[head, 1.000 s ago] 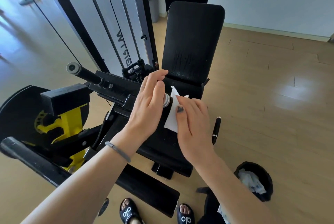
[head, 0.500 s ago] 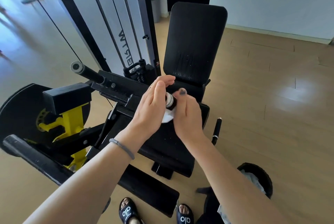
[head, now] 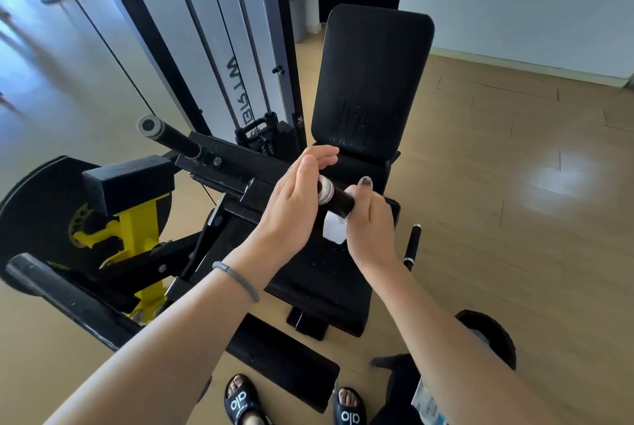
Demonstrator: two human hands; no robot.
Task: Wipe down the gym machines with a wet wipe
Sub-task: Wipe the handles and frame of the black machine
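The wipe [head: 334,232], spread flat against the handle a second ago, is now bunched and wrapped under the black grip handle [head: 338,197]; only a crumpled white corner is left showing below it. That reads as a switch from dabbing to a full wrap-and-rub on the grip, so this handle is judged mid-wipe, with the rest of the machine not yet covered. Left to right: the left hand [head: 291,205] is held with fingers straight and together, palm pressed against the chrome end cap [head: 325,194] of the handle, steadying it rather than gripping. The handle is caught between both hands, just above the seat pad [head: 319,273]. The right hand [head: 372,219] is curled round the handle's right part with the wipe pinched against it, thumb on top. Further right, a second grip handle [head: 412,244] is seen untouched, and a black bin [head: 504,332] stands on the floor near the right forearm.
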